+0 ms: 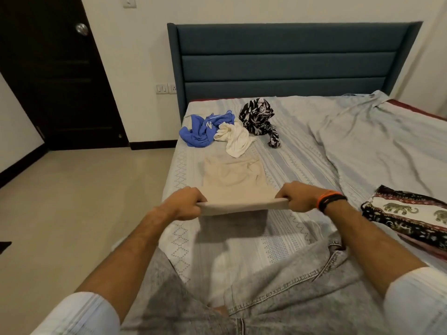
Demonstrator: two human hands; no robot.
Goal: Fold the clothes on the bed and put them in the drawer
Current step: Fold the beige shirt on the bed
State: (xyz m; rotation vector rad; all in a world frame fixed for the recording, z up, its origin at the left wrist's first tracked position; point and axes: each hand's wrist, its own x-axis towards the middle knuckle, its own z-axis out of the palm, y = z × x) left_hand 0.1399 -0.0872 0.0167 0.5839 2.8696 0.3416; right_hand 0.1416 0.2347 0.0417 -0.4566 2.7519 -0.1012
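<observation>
Both hands, left hand (pixel 186 201) and right hand (pixel 296 198), are gripping a beige cloth garment (pixel 232 184), while three crumpled clothes beyond it are awaiting folding.

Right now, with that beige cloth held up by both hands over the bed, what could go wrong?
The beige garment is gripped only at its near edge, by the left hand and right hand; its far part lies rumpled, so a fold made now may trap creases. Carried forward, it could land on the white garment just beyond it and tangle with the unfolded pile. The denim garment lies loose at the bed's near edge and might slide off.
</observation>
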